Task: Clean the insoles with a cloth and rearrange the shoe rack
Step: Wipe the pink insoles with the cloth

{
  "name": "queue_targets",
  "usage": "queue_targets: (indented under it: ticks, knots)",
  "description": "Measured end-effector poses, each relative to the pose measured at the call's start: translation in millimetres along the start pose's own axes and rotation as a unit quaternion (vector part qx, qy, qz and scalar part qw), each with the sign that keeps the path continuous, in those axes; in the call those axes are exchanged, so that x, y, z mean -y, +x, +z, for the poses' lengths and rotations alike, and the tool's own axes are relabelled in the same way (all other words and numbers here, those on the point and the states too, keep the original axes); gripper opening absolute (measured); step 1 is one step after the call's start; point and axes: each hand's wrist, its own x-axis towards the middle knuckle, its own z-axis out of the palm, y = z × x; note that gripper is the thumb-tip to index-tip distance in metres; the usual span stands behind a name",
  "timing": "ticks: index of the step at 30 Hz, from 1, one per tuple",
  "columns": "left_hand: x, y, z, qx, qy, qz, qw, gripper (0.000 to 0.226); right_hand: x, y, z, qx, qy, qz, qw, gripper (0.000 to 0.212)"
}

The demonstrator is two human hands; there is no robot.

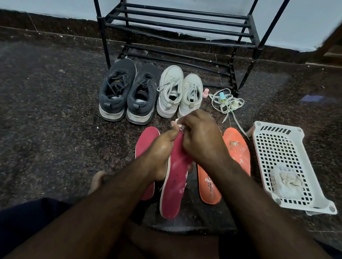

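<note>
My left hand (162,149) grips a pink-red insole (174,184) by its left edge and holds it lifted and tilted over the floor. My right hand (200,136) is curled over the insole's upper end and pinches a small white cloth (178,124), mostly hidden under the fingers. A second pink-red insole (146,139) lies flat just to the left. Two orange insoles (237,150) lie to the right, one speckled with white dirt. The black metal shoe rack (180,28) stands against the wall ahead, its shelves bare.
A dark grey pair of sneakers (125,91) and a white pair (180,92) stand in front of the rack. Loose laces and small bottles (225,101) lie right of them. A white perforated basket (284,161) holding a crumpled packet sits at right. My legs fill the foreground.
</note>
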Motion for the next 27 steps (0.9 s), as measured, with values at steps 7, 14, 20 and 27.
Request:
queue_targets:
  ticks: [7, 14, 20, 27]
  knots:
    - [0.2, 0.1, 0.2, -0.002, 0.025, 0.004, 1.000, 0.071, -1.3, 0.5, -2.9, -0.013, -0.001, 0.032, 0.999, 0.040]
    - [-4.3, 1.0, -7.5, 0.032, 0.037, 0.005, 0.999, 0.076, -23.7, 8.9, -18.1, -0.034, 0.112, 0.132, 0.984, 0.023]
    - [-9.2, 1.1, -10.3, 0.024, 0.017, 0.012, 0.999, 0.082, -22.0, 11.0, -41.7, -0.049, 0.379, 0.197, 0.903, 0.008]
    - [-6.9, 2.3, -7.4, 0.011, -0.029, 0.018, 0.999, 0.064, -11.5, 2.8, -13.9, -0.042, 0.071, 0.040, 0.996, 0.018]
